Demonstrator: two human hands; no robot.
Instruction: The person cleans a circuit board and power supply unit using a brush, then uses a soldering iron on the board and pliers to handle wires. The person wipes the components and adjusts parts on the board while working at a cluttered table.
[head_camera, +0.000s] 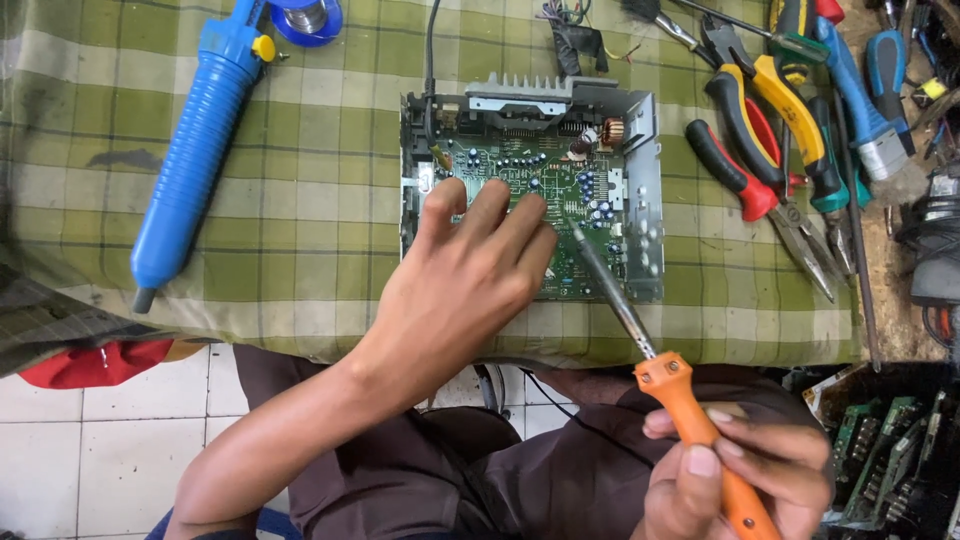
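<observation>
Fingers of left hand: spread, tips pressed flat on green circuit board, gripping nothing, only steadying. Fingers of right hand: curled tight round orange handle of soldering iron, pen-style grip.

Soldering iron: long axis diagonal, handle low and right near the body, metal shaft running up and left, tip on the board just right of the left fingertips (near, not touching them so far as visible).

Circuit board: seated in open grey metal chassis, lying on checked green cloth over the table; directly ahead of both hands, left hand nearer and already upon it, right hand well back with only the iron's tip reaching.

Blue desoldering pump: well left of chassis, untouched, long axis near upright in the view.

Pliers and screwdrivers: heaped to the right of chassis, untouched.

Spare boards: low right, off the table.
</observation>
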